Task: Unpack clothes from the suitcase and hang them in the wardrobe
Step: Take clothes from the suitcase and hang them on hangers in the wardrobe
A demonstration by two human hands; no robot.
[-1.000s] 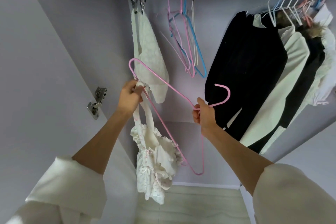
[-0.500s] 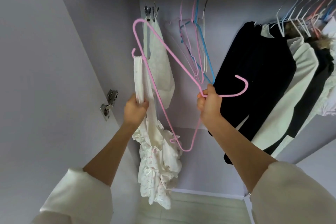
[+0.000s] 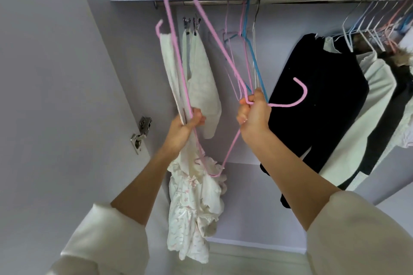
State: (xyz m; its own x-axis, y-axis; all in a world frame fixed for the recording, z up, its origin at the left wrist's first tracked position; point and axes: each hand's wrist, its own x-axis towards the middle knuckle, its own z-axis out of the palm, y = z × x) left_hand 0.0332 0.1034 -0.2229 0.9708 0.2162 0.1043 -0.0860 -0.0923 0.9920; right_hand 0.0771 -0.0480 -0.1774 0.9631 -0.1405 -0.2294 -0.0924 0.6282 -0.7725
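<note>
Right hand is gripping the pink hanger at its neck, left hand is pinching the white dress strap against the wire below the rod; best keeping strap taut while levelling.

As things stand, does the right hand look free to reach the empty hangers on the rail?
Probably not: the right hand grips the pink hanger, though the empty hangers hang just behind it, unblocked.

The right edge cuts off the hung clothes, and both sleeves leave the frame below
</note>
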